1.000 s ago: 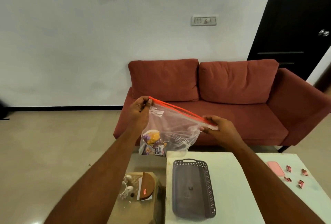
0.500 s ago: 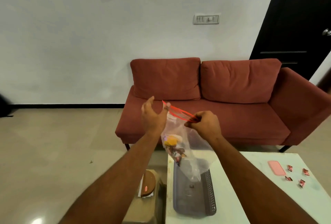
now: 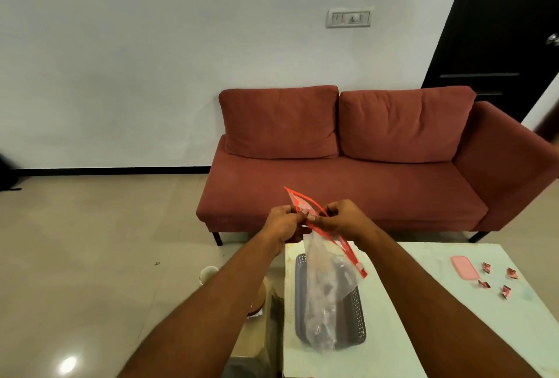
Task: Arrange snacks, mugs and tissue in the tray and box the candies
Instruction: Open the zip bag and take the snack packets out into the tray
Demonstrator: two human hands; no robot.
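Note:
A clear zip bag (image 3: 325,284) with a red seal strip hangs over the grey perforated tray (image 3: 357,311) on the white table (image 3: 423,317). My left hand (image 3: 282,221) and my right hand (image 3: 344,218) pinch the red top edge close together, one on each side. The bag's contents are blurred behind the plastic. At the table's right lie a pink box lid (image 3: 464,267) and several red wrapped candies (image 3: 496,279).
A red sofa (image 3: 348,165) stands behind the table. Left of the table, low down, a cardboard box (image 3: 257,338) holds a brown round piece, and a white mug (image 3: 208,274) shows beside my left forearm. Open tiled floor lies to the left; a black door is at far right.
My hands came together at the middle of the bag's top and dropped lower. The bag swung down over the tray and now hangs narrow rather than stretched wide.

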